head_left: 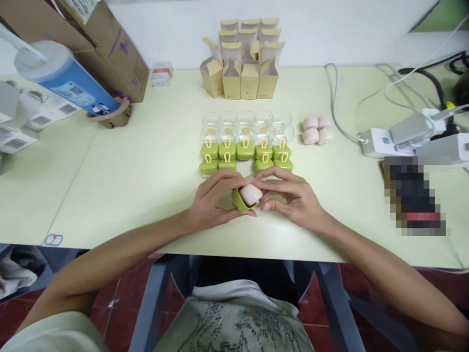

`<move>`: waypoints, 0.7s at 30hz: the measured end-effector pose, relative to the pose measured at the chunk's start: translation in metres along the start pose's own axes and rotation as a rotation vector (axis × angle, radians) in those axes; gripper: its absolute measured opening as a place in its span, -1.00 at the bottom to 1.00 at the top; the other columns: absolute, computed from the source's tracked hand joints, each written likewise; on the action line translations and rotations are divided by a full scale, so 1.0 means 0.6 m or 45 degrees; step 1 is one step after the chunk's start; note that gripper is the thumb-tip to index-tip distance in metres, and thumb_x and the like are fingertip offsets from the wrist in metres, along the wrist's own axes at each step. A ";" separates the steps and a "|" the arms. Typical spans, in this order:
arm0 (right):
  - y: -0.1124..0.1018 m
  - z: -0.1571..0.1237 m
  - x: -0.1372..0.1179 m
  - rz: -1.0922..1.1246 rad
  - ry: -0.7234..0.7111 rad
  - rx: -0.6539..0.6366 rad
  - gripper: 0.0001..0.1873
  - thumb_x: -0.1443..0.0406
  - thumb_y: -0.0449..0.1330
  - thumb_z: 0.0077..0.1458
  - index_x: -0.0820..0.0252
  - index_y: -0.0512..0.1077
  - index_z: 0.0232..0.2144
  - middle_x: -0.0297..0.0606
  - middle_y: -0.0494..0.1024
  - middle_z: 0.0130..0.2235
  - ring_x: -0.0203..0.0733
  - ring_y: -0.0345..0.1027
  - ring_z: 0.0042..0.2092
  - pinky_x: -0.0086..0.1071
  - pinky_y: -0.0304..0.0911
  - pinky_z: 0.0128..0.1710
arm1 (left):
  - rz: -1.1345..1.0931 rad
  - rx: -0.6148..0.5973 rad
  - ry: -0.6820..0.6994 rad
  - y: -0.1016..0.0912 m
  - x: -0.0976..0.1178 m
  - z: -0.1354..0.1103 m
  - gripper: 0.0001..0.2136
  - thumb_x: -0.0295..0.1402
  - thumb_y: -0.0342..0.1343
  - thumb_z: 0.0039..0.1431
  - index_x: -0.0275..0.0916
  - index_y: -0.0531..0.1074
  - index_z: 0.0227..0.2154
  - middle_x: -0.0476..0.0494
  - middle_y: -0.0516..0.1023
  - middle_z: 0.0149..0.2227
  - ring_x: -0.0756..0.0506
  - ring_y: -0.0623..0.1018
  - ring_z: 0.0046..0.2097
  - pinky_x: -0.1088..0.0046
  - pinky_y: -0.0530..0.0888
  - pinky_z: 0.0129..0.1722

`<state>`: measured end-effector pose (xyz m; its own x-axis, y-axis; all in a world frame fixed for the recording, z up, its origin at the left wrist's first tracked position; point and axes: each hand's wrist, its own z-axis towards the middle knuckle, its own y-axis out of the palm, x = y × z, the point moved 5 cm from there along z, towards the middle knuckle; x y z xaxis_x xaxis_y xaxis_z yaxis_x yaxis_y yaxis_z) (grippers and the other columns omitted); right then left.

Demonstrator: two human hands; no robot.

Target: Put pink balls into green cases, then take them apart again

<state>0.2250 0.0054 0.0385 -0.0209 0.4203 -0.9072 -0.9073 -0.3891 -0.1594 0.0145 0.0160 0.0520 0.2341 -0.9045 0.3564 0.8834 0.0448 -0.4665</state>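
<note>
"Looking at both arms, how are they posed?"

"Forearms (pixel 146 237) slant inward over the pale table (pixel 154 146). The left hand (pixel 214 200) wraps a green shell (pixel 239 201), thumb below, fingers above, grasping it."

"And the right?"

"The right hand (pixel 293 198) arches beside it, fingers bent near the pink piece (pixel 251 194); whether they pinch it, I cannot tell."

"Where's that piece?"

"Tilted in the shell's mouth, just before the green cases (pixel 245 151)."

"Textures?"

"Glossy, rounded cases with yellowish loops (pixel 227 153), clear covers (pixel 246 128) behind, smooth pink blocks (pixel 310 136) rightward, matte cardboard boxes (pixel 232 85) farthest back."
</note>
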 end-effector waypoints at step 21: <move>0.019 -0.006 -0.023 -0.359 -0.086 0.126 -0.76 0.38 0.39 0.27 0.08 0.54 -0.04 -0.15 0.77 0.05 -0.12 0.74 -0.04 -0.29 0.67 -0.04 | 0.035 -0.103 -0.093 0.000 0.009 0.008 -0.62 -0.11 0.50 0.27 -0.16 0.56 -0.02 -0.14 0.68 -0.09 -0.06 0.70 -0.16 0.47 0.65 -0.24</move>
<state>0.2163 -0.0081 0.0480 0.2127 0.5552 -0.8041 -0.9177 -0.1692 -0.3596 0.0176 0.0131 0.0575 0.2894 -0.8701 0.3988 0.8413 0.0325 -0.5396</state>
